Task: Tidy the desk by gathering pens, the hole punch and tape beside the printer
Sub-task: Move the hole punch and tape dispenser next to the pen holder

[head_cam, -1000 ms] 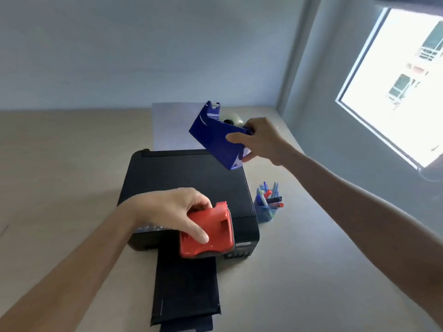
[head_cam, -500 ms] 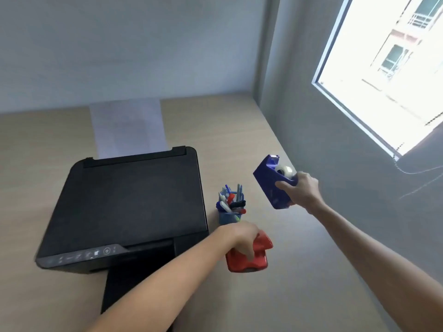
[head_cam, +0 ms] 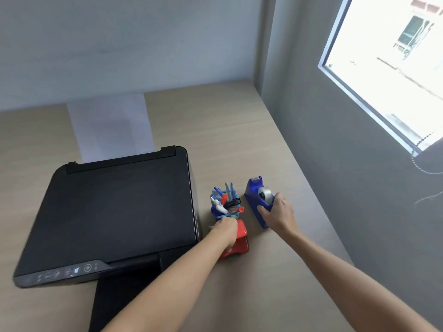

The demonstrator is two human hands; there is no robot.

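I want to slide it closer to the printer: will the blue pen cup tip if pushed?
Probably, if pushed high. The pen cup looks like light mesh, taller than wide, with pens leaning out over its rim, so it seems top-heavy. A low push near its base should likely slide it across the smooth desk.

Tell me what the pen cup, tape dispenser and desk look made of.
Pen cup: probably blue wire mesh, given its fine grid. Tape dispenser: blue plastic, smooth with a slight sheen. Desk: pale wood-grain surface, likely matte laminate; faint streaks show.
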